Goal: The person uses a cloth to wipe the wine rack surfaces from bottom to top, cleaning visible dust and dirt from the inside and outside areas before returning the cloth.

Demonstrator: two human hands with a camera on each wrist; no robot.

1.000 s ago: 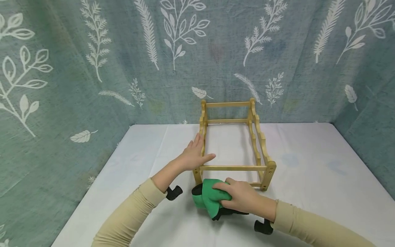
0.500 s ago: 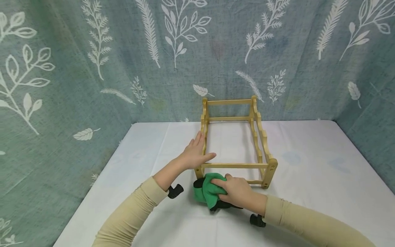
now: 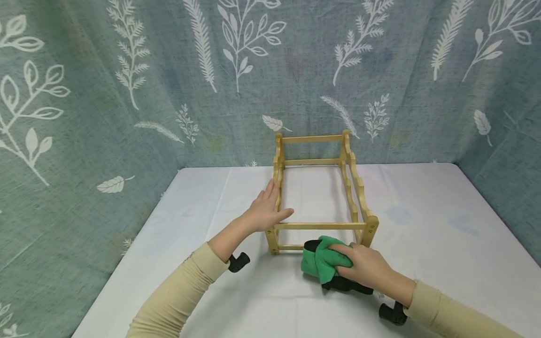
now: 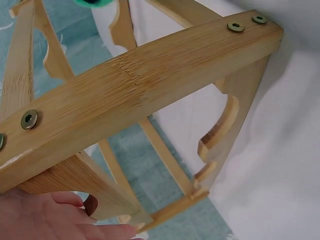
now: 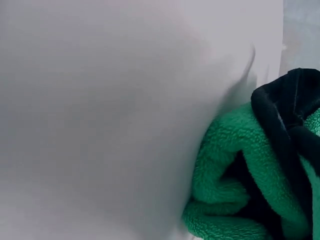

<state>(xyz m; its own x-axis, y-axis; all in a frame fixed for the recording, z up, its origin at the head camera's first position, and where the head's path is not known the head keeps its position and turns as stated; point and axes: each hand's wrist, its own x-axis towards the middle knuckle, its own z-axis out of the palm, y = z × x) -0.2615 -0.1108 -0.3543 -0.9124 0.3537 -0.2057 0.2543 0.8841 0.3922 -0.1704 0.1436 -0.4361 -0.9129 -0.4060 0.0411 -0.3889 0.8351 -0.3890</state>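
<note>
A light wooden rack (image 3: 317, 226) with scalloped side rails stands on the white table. My left hand (image 3: 263, 213) rests on its left side, fingers straight and thumb spread out. The left wrist view has the same hand (image 4: 60, 220) against a side piece of the rack, below a bolted bar (image 4: 135, 80). My right hand (image 3: 367, 267) grips a bunched green and black cloth (image 3: 310, 263) at the rack's front right, where it covers part of the lower front bar. Fluffy green folds with black edging of this cloth (image 5: 225, 185) show in the right wrist view; the right hand is out of sight there.
White cloth covers the table (image 3: 422, 244). A blue-green curtain (image 3: 296, 70) with white leaf prints hangs behind the table and along both sides. Black camera mounts (image 3: 239, 262) sit at both wrists.
My right hand has carried the green and black cloth rightward along the rack's front, from its left corner toward the right one. The left hand and the rack have stayed in place.
</note>
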